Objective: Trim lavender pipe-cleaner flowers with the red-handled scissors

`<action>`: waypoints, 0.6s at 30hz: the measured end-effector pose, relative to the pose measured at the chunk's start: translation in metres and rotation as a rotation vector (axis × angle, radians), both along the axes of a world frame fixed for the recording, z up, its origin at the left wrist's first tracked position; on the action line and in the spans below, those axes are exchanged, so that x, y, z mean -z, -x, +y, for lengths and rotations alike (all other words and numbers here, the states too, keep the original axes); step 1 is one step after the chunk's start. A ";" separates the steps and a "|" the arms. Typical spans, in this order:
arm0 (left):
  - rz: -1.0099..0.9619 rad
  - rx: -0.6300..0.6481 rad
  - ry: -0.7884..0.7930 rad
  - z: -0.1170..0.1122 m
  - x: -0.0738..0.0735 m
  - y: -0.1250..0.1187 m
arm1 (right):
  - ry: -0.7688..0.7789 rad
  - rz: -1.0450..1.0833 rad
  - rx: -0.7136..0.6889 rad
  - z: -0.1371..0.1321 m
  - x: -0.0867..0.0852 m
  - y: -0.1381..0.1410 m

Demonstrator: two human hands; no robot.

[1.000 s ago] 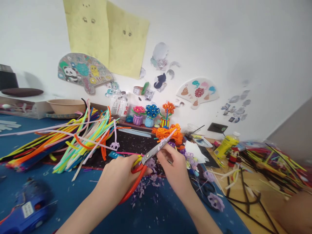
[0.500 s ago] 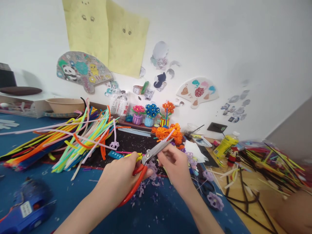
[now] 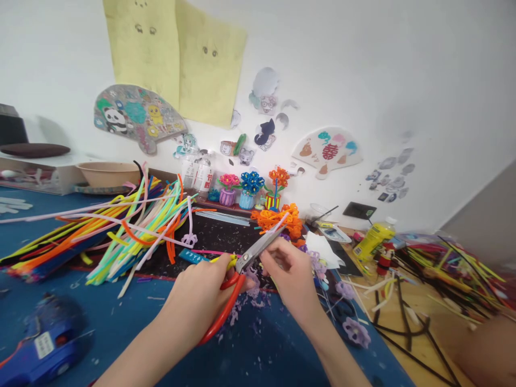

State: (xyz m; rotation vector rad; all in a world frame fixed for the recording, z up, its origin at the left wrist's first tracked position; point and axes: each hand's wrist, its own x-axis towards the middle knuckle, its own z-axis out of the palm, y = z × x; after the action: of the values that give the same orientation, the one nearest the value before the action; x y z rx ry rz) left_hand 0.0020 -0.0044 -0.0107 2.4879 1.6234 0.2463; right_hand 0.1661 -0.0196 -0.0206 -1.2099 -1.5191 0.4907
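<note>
White wall (image 3: 363,70) with two yellow paper sheets (image 3: 141,54) and painted paper fans (image 3: 327,152)

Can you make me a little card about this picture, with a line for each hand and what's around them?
left hand: grips red-handled scissors
right hand: pinches a pale pipe cleaner beside the scissor blades
things: purple snippets lie below the hands, with a purple pipe-cleaner flower to the right
rest: a heap of colourful pipe cleaners on the left, orange pipe-cleaner shapes ahead, potted pipe-cleaner flowers by the wall, a yellow bottle on the right
</note>
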 end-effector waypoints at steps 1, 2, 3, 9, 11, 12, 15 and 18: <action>0.006 0.004 -0.003 0.000 0.000 0.000 | -0.002 -0.003 0.002 0.000 0.000 0.000; 0.010 0.005 -0.006 -0.001 -0.001 0.000 | -0.007 -0.007 0.006 0.000 0.000 0.000; 0.011 0.004 -0.007 -0.001 -0.001 0.001 | -0.014 -0.013 0.010 0.000 -0.001 0.000; -0.020 0.003 0.002 -0.001 0.001 0.001 | -0.047 -0.041 0.022 0.000 -0.002 0.001; -0.027 0.005 0.004 0.001 0.002 0.002 | -0.054 -0.043 0.015 0.000 -0.002 0.001; -0.025 0.007 0.001 0.001 0.002 0.002 | -0.056 -0.046 0.010 0.000 -0.002 0.001; -0.013 0.004 -0.012 0.002 0.003 0.002 | -0.068 -0.068 0.006 0.000 -0.001 0.000; -0.011 -0.006 -0.009 0.000 0.002 0.001 | -0.101 -0.111 0.028 0.000 -0.002 0.000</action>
State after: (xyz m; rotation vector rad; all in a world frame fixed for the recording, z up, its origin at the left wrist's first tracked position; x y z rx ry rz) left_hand 0.0005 -0.0044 -0.0128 2.4844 1.6295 0.2681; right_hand 0.1658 -0.0201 -0.0186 -1.1940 -1.5992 0.3292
